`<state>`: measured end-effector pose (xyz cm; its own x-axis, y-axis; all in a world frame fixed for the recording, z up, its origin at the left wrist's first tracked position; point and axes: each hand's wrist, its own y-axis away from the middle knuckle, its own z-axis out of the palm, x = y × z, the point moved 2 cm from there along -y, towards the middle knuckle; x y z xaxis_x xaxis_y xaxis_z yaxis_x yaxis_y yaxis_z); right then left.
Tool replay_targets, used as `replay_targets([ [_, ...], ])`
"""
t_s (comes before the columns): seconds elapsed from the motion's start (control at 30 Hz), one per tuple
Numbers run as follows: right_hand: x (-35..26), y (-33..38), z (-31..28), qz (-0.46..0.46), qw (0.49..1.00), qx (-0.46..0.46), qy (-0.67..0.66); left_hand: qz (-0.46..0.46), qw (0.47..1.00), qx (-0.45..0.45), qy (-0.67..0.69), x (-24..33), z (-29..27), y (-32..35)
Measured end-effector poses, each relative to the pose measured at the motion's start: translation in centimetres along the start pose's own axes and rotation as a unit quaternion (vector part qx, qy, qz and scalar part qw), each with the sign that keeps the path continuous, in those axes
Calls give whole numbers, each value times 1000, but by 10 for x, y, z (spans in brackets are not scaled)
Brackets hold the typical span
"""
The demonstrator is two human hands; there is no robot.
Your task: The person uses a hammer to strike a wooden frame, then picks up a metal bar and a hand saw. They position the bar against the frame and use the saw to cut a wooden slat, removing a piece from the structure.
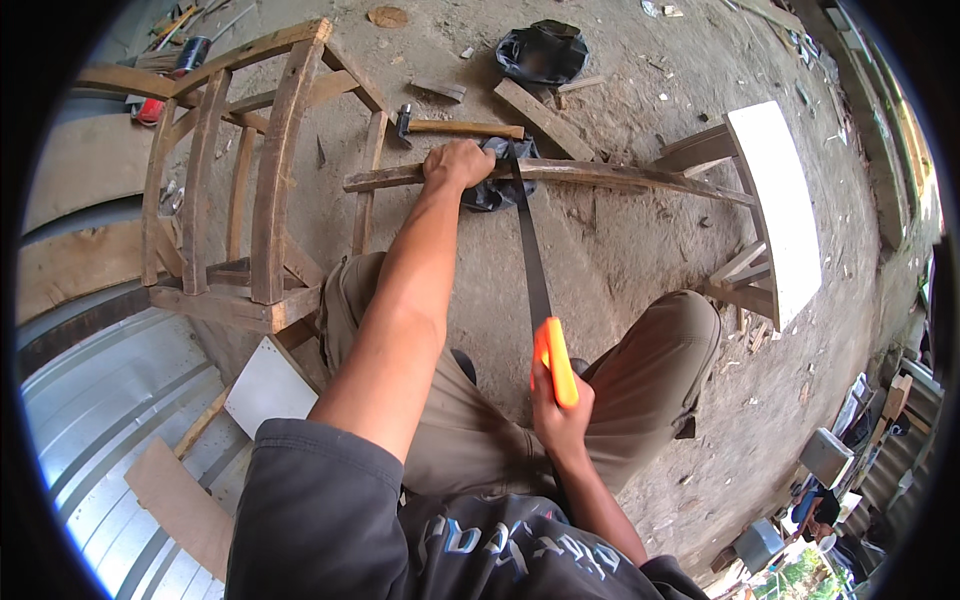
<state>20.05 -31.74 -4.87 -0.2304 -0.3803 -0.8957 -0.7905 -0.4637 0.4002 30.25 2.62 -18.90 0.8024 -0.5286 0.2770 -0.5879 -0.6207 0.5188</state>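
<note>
A long, narrow wooden strip (610, 176) runs across in front of me, its left end on a rung of a wooden frame and its right end at a white-topped piece. My left hand (459, 164) is wrapped round the strip near that left end. In my right hand (562, 405) is the orange and yellow handle of a handsaw (533, 260). The blade points away from me, and its far end lies across the strip just right of my left hand. Dark plastic (487, 195) sits beneath the strip there. Just beyond lies a hammer (465, 128) with a wooden handle.
The slatted wooden frame (275, 170) stands at my left. At the right is the white-topped wooden piece (778, 215). A loose plank (543, 120) and a black bag (543, 52) lie farther off on the dirt floor. Corrugated metal sheet (130, 400) is at the lower left.
</note>
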Motion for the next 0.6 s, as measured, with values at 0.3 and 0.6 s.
replay_targets([
  [0.3,-95,-27,64,-31,993,-81,76,0,998,-53,37,-5,-2,-17],
  [0.6,0,-9,-18,-56,998,-13,29,15,999,-25,20,-10,15,-30],
])
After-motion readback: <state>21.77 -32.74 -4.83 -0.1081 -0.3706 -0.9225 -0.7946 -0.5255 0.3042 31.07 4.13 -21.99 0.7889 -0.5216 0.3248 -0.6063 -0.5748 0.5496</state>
